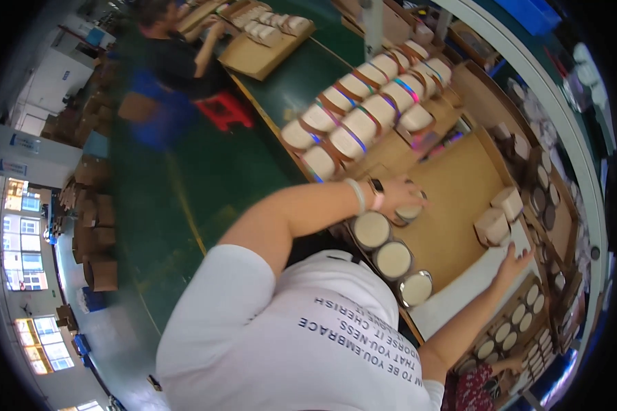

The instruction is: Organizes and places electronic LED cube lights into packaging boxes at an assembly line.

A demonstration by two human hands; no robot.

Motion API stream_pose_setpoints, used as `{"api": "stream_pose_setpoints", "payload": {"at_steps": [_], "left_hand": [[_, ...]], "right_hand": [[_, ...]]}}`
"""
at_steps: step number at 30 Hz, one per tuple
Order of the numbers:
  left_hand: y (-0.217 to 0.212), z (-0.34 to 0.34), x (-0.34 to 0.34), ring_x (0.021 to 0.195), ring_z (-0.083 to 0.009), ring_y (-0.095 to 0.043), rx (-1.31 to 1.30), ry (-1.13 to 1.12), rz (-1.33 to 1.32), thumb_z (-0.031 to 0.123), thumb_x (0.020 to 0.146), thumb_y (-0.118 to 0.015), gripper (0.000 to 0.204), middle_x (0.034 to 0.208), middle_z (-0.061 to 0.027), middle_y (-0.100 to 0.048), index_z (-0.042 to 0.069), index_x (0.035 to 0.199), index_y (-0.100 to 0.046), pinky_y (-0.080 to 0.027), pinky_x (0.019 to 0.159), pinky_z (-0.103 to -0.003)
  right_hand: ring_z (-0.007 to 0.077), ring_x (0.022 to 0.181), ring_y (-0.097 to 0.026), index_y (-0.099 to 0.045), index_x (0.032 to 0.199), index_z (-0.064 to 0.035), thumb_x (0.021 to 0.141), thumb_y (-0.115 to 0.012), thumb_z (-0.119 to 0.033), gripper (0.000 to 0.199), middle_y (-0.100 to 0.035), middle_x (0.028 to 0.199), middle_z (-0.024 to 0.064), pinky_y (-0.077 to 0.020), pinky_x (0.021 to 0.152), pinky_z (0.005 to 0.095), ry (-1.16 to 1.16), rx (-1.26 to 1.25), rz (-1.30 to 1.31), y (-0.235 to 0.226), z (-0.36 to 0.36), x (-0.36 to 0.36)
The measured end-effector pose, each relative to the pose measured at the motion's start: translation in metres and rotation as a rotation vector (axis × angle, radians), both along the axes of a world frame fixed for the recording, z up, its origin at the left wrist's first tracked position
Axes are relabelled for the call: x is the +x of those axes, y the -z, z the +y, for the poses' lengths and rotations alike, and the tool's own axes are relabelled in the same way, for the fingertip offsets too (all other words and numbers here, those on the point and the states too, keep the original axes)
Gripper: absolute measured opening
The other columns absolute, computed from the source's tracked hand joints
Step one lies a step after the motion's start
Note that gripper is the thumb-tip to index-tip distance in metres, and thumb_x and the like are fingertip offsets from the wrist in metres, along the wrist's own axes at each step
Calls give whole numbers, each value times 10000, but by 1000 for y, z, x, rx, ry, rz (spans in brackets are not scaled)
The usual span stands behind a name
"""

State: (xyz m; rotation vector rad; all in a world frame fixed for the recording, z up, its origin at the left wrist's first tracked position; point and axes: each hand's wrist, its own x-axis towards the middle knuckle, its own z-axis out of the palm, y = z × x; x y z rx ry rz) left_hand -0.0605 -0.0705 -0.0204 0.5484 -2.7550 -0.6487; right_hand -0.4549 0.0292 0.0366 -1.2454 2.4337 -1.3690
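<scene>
Nearest, reading the clock from the middle of the view, the person's white shirt (288,342) fills 6 o'clock. At 4 o'clock, close to the shirt, three cream-topped round pieces (393,260) stand in a row along the near edge of a cardboard tray (452,205). Just beyond the row, at 3 o'clock, the left hand (393,196), with a watch and bands at its wrist, has its fingers curled over another round piece (410,212) at the tray. Between 3 and 4 o'clock the right hand (511,266) lies with fingers spread at the edge of a white sheet (456,294), beside two cream blocks (492,227); whether it grips anything I cannot tell. Farther out at 4 o'clock sits a box of round pieces (506,337), and at 5 a co-worker's red patterned sleeve (474,390). At 1 o'clock, long rows of cream pieces with coloured bands (363,125) cross the green bench (315,65). At 11, a dark-clad co-worker (178,58) is by a red stool (225,109). Cartons (99,267) stand at 9, windows (24,253) beyond.
</scene>
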Motion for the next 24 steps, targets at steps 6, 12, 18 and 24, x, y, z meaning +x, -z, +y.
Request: {"api": "stream_pose_setpoints", "payload": {"at_steps": [6, 12, 18, 24], "left_hand": [[-21, 2, 11, 1115, -372, -464, -49, -65, -159, 253, 580, -792, 883, 1299, -169, -439, 256, 1358, -374, -334, 978, -455], [-26, 12, 3, 1121, -371, -449, -6, -82, -97, 173, 591, -777, 874, 1307, -140, -421, 217, 1363, -369, -336, 980, -434], [-37, 7, -2, 1162, -355, -444, 79, -54, -141, 156, 589, -767, 888, 1326, -140, -416, 153, 1371, -346, -345, 978, -447], [-75, 42, -32, 1173, -425, -417, 184, -246, 106, 297, 627, -772, 963, 1330, -241, -373, 55, 1391, -239, -365, 1001, -437]], "right_hand": [[332, 1225, -439, -279, 1367, 64, 819, -650, -229, 724, -436, 1317, 264, -342, 1013, 374, -153, 385, -14, 32, -30, 10], [330, 1119, -530, -337, 1318, 66, 813, -655, -235, 669, -532, 1200, 265, -409, 948, 361, -256, 212, -104, 39, -19, 32], [124, 736, -569, -478, 1208, 1, 810, -605, -108, 432, -609, 986, 98, -443, 589, 240, -184, -32, -418, 57, -11, 12], [65, 701, -500, -565, 1058, -51, 851, -527, -40, 211, -573, 878, -4, -391, 580, 203, -204, -87, -822, -54, 16, 128]]}}
